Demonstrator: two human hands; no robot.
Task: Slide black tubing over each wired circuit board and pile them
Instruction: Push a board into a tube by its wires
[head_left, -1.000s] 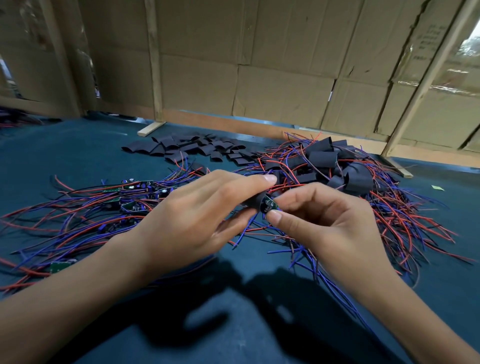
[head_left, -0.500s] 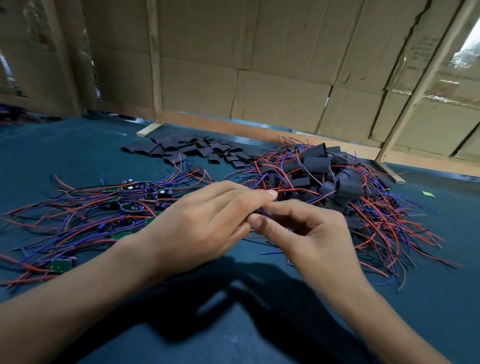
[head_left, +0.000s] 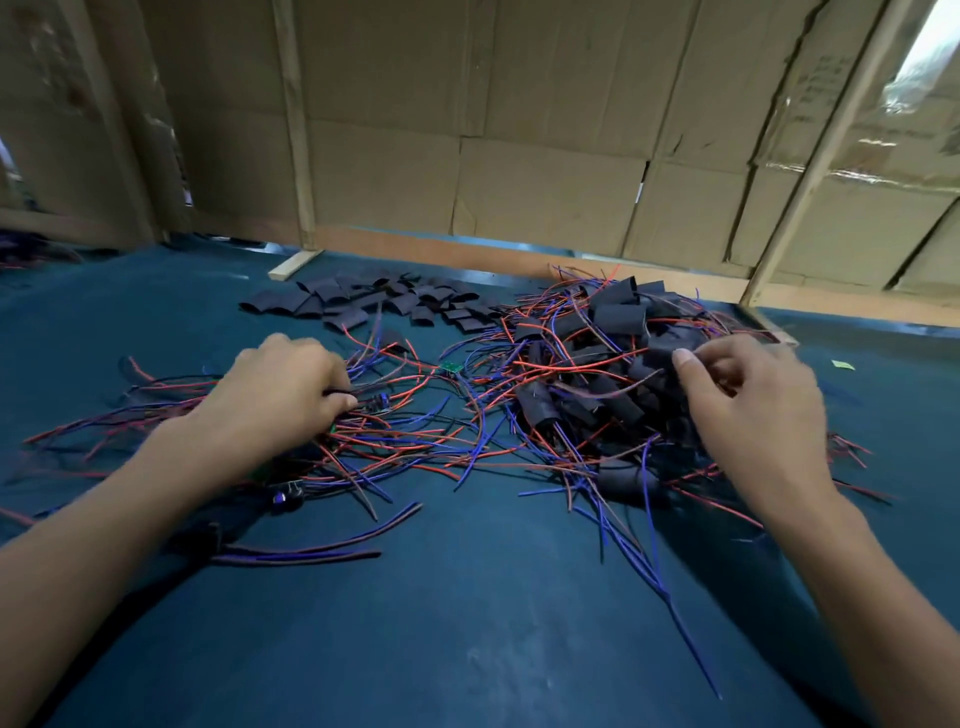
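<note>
My left hand (head_left: 280, 387) is down in the loose tangle of red and blue wired circuit boards (head_left: 400, 441) on the left, its fingers curled round the wires of one board (head_left: 378, 402). My right hand (head_left: 750, 405) hovers over the pile of boards sleeved in black tubing (head_left: 618, 317) on the right. Its fingers are loosely curled and its thumb tip is beside a black sleeve (head_left: 657, 349), with nothing seen in its grasp. Empty black tubing pieces (head_left: 363, 301) lie in a heap at the back. A bare green board (head_left: 451, 368) lies between the piles.
The work lies on a dark blue table (head_left: 467, 639). A cardboard wall (head_left: 519, 182) with wooden battens closes off the back, and a wooden strip (head_left: 293, 265) rests at its foot. A small yellow-green scrap (head_left: 842, 365) lies at the right.
My hands, joined at the centre on one board and its tubing, have parted. The right moved to the sleeved pile and holds nothing; the left dropped into the unsleeved wires.
</note>
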